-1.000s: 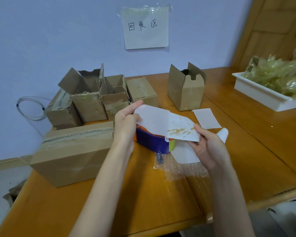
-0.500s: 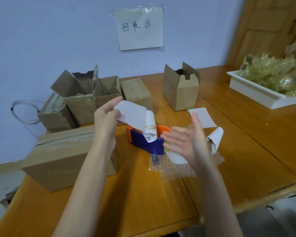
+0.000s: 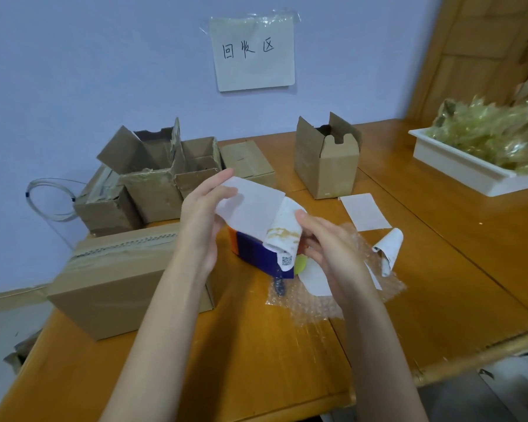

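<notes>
A white rectangular paper sheet [image 3: 250,210] is held up over the middle of the orange-brown wooden table [image 3: 250,370], between the two hands. Its right end curls downward, showing brown smears and a small square code on the curl. The left hand [image 3: 203,217] pinches the sheet's left edge, thumb in front and fingers behind. The right hand [image 3: 333,254] is at the curled end, its thumb tip on the curl and its fingers bent just beside it; whether it really clamps the paper cannot be told.

Directly under the sheet sits a blue plastic block with an orange back [image 3: 255,254], partly hidden by the curl. A crumpled piece of clear bubble wrap [image 3: 314,306] lies under and in front of the right hand. To the right are a flat white paper rectangle [image 3: 365,211] and a curled white paper strip [image 3: 389,249], near each other.

Left of the left forearm stands a large taped brown cardboard box [image 3: 119,281]. Behind it is a cluster of torn-open brown cardboard boxes [image 3: 153,178], and further right a small open-topped brown cardboard box [image 3: 326,166]. A white plastic tray [image 3: 457,170] of crumpled yellowish film sits at the far right. A handwritten paper sign [image 3: 253,53] is taped to the pale wall.
</notes>
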A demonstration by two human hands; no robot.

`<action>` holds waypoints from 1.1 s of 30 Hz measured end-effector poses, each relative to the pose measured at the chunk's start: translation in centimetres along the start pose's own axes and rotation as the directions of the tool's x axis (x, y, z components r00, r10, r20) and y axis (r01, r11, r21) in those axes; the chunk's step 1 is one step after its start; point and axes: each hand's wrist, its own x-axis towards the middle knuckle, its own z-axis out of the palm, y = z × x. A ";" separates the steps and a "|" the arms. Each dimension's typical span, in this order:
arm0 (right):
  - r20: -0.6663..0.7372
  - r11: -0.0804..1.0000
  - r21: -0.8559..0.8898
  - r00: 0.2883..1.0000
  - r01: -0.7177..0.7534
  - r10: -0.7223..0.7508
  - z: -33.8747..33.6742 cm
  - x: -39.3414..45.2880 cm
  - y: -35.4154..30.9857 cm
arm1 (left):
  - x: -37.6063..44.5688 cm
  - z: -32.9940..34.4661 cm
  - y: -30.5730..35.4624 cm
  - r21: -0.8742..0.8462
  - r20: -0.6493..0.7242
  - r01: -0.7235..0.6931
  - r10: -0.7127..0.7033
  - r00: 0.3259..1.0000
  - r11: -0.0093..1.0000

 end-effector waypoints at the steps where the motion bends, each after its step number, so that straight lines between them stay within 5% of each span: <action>1: 0.028 0.998 0.058 1.000 -0.008 0.006 -0.1 0.0 0.0 | 0.0 0.0 0.0 0.041 -0.016 -0.006 0.007 1.000 0.999; 4: 0.076 0.986 0.154 0.996 -0.061 0.050 0.0 0.0 0.0 | 0.1 0.0 -0.4 0.154 -0.038 -0.041 0.048 0.998 0.987; 12: -0.102 0.997 -0.062 0.994 -0.045 0.038 -0.3 -0.5 0.2 | 0.9 -0.1 -0.3 0.260 -0.093 -0.128 0.157 0.983 0.957; 25: 0.058 0.985 0.139 0.994 -0.099 0.092 -2.6 -0.6 0.0 | 3.1 0.3 -1.2 0.253 -0.263 -0.111 0.178 0.948 0.961; 30: -0.058 0.970 0.238 0.996 -0.048 0.064 -4.4 -1.4 -2.0 | 3.7 0.3 -1.8 0.258 -0.432 -0.068 0.178 0.884 0.964; 33: -0.238 0.935 0.346 0.971 0.082 0.003 -5.9 -1.9 -3.1 | 4.2 0.3 -1.5 0.251 -0.382 -0.072 0.167 0.909 0.965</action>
